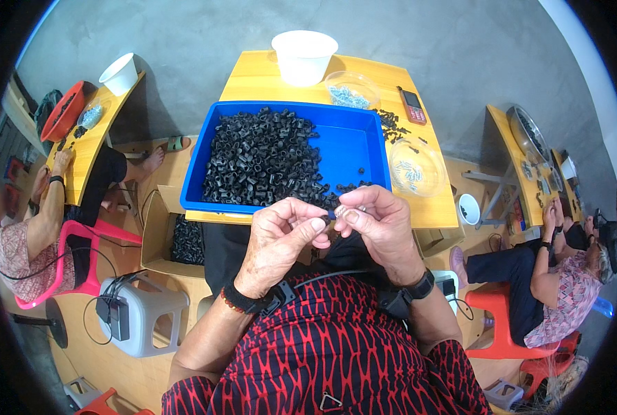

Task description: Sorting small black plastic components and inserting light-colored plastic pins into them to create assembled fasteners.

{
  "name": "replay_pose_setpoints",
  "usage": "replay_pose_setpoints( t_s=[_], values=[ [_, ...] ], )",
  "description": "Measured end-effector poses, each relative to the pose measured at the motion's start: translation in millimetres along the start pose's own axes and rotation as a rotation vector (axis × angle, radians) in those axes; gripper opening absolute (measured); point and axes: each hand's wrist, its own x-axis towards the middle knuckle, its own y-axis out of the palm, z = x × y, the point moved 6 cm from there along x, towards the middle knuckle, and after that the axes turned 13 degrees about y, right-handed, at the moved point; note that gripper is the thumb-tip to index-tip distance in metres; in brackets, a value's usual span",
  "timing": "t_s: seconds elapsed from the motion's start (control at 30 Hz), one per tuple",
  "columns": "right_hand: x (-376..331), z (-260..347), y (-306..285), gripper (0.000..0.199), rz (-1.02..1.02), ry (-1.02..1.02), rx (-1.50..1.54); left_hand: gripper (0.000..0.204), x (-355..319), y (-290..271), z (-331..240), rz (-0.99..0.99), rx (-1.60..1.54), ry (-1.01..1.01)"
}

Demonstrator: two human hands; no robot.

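My left hand (284, 238) and my right hand (381, 225) meet fingertip to fingertip over the near edge of a blue tray (353, 145). Between the left thumb and forefinger is a small black plastic part (326, 217), mostly covered. The right thumb and forefinger are pinched together; whatever they hold is too small and hidden to name. A large heap of small hollow black plastic parts (263, 155) fills the tray's left side. A few loose ones lie by the tray's near right corner.
Beyond the tray are a white bowl (304, 59), clear dishes of small metal pieces (350, 91) (411, 173) and a red phone (412, 107). A cardboard box (158, 235) of black parts is on the floor. Co-workers (49, 235) (561, 277) sit at tables on both sides.
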Motion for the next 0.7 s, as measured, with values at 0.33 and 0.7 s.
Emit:
replay_pose_setpoints(
  t_s=[0.33, 0.7],
  values=[
    [-1.6, 6.1, 7.2, 0.016, -0.024, -0.073, -0.096, 0.012, 1.1, 1.4, 1.4, 0.007, -0.015, 0.011],
    [-8.8, 25.0, 22.2, 0.018, -0.157, -0.317, -0.552, 0.010, 1.2, 0.5, 2.6, -0.002, -0.051, 0.017]
  ],
)
